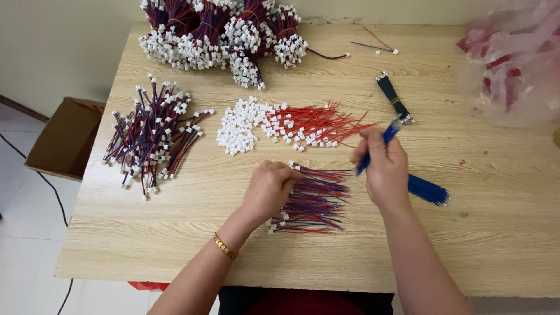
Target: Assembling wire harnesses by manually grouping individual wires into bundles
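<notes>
One blue wire bundle point(429, 189) in right hand point(385, 169).

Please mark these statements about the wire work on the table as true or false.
1. The right hand grips a bundle of blue wires. True.
2. The left hand rests on a row of red-and-blue wires. True.
3. The loose red wires with white connectors lie on the floor. False: they lie mid-table, beyond the hands.
4. The cardboard box sits on the wooden table. False: it stands on the floor at the table's left.
5. Bundled finished wires are piled at the far edge. True.
</notes>
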